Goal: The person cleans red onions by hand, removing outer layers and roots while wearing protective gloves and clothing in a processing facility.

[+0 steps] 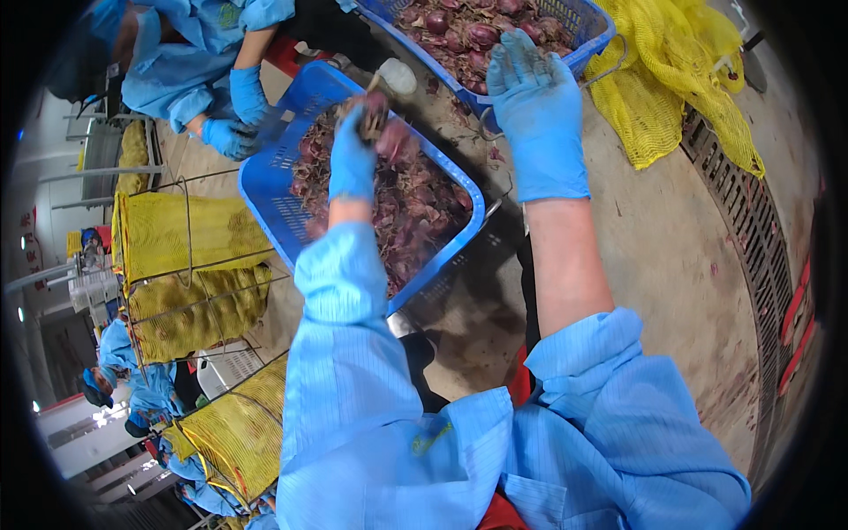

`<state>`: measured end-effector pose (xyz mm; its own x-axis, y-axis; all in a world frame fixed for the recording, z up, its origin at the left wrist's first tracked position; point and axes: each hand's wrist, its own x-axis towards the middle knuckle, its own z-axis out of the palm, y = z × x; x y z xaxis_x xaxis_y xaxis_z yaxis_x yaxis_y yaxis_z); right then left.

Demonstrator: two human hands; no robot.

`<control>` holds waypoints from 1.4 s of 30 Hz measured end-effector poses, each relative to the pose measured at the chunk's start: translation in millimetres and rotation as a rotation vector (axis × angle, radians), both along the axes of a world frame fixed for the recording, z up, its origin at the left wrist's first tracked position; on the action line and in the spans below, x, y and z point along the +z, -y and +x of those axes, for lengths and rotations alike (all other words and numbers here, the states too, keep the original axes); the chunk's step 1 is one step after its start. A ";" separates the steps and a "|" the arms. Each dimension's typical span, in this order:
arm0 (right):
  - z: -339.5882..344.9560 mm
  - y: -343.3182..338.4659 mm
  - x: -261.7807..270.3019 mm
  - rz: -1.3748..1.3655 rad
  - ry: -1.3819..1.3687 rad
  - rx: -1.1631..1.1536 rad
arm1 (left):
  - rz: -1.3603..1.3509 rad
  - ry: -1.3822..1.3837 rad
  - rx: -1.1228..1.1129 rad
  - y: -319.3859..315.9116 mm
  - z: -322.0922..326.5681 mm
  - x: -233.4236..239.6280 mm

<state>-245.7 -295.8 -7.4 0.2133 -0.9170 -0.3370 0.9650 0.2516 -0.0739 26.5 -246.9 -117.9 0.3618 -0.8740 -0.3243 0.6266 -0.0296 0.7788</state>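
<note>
My left hand [353, 159], in a dirty blue glove, is over a blue plastic crate [262, 177] of red onions and loose dry skins. A red onion [375, 109] is at its fingers, and the hand appears closed on it. Just beside that onion is a second, motion-blurred red onion [395, 140]; whether the hand touches it I cannot tell. My right hand [538, 122], gloved too, is spread at the near rim of another blue crate [599, 41] of red onions, with nothing visible in it.
Across the left crate a co-worker's gloved hands [232, 126] are near its far rim. Yellow mesh sacks [199, 232] hang on metal frames at left. More yellow netting [646, 86] lies at upper right beside a floor drain grate [742, 218]. Onion skins litter the concrete floor.
</note>
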 end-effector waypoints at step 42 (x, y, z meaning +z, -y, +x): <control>36.0 -17.2 -15.9 -0.176 0.087 0.229 | 0.546 2.023 -0.887 -159.1 -21.5 -126.2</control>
